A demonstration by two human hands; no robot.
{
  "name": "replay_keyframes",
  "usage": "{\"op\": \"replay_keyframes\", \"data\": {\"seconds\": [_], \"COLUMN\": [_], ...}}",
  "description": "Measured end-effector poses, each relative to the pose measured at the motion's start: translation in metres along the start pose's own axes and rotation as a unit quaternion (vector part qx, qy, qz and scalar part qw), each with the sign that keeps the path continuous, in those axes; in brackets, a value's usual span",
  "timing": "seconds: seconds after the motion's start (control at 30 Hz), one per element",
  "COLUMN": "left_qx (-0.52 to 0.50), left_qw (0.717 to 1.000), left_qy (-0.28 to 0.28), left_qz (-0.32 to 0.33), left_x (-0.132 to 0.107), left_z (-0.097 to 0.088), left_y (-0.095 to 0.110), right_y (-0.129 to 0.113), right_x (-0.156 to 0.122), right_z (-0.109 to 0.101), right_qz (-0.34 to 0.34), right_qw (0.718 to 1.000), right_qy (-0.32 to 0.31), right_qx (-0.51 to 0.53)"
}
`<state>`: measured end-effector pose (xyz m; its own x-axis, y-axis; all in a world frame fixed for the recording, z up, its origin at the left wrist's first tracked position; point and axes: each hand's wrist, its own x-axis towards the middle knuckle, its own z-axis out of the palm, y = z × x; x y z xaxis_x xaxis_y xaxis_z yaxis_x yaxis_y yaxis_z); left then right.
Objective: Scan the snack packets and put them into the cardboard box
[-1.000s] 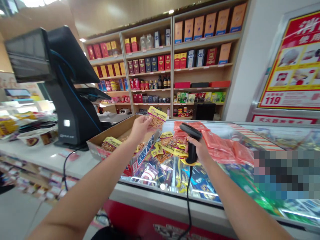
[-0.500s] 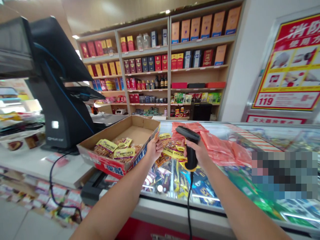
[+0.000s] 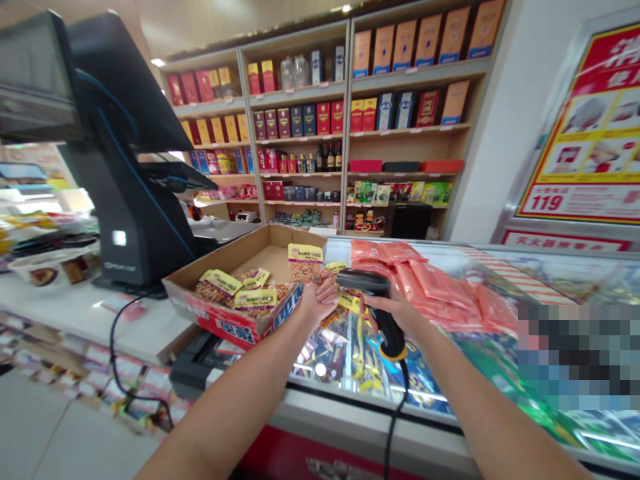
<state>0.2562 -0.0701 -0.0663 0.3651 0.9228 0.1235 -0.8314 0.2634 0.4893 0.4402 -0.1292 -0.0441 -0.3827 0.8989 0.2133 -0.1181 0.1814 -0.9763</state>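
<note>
My left hand point(image 3: 319, 298) is shut on a yellow-topped snack packet point(image 3: 305, 263), holding it upright above the right corner of a cardboard tray point(image 3: 227, 310). My right hand point(image 3: 395, 310) grips a black handheld barcode scanner point(image 3: 386, 320), whose head points left towards the packet, a short way from it. Several similar packets point(image 3: 235, 290) lie in the tray's near half. Salmon-pink packets point(image 3: 425, 283) and yellow-strip snack packs point(image 3: 350, 347) lie close under my right hand, on and inside a glass-topped chest freezer point(image 3: 330, 380).
A black point-of-sale terminal point(image 3: 125, 153) stands left of the tray on a white counter point(image 3: 65, 313). The scanner's black cable point(image 3: 395, 417) hangs over the freezer's front edge. Wooden shelves of boxed liquor point(image 3: 320, 120) stand behind, and a red-and-yellow poster point(image 3: 585, 147) hangs right.
My left hand has moved from above the tray down to its right corner and now holds the packet upright nearer the scanner. The scanner has tilted, its head turning left towards the packet.
</note>
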Motion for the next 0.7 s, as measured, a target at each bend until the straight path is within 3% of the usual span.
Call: {"op": "replay_keyframes", "data": {"seconds": [0.37, 0.57, 0.7], "left_qx": [0.016, 0.033, 0.127], "left_qw": [1.0, 0.998, 0.988], "left_qy": [0.003, 0.041, 0.079], "left_qz": [-0.003, -0.017, 0.042], "left_x": [0.003, 0.008, 0.012], "left_z": [-0.006, 0.0, 0.007], "left_y": [0.0, 0.004, 0.004], "right_y": [0.001, 0.001, -0.005], "right_x": [-0.001, 0.004, 0.004], "right_z": [0.002, -0.003, -0.007], "right_qz": [0.007, -0.035, -0.062], "right_qw": [1.0, 0.995, 0.985], "right_qy": [-0.008, 0.079, 0.137], "right_qx": [-0.002, 0.058, 0.086]}}
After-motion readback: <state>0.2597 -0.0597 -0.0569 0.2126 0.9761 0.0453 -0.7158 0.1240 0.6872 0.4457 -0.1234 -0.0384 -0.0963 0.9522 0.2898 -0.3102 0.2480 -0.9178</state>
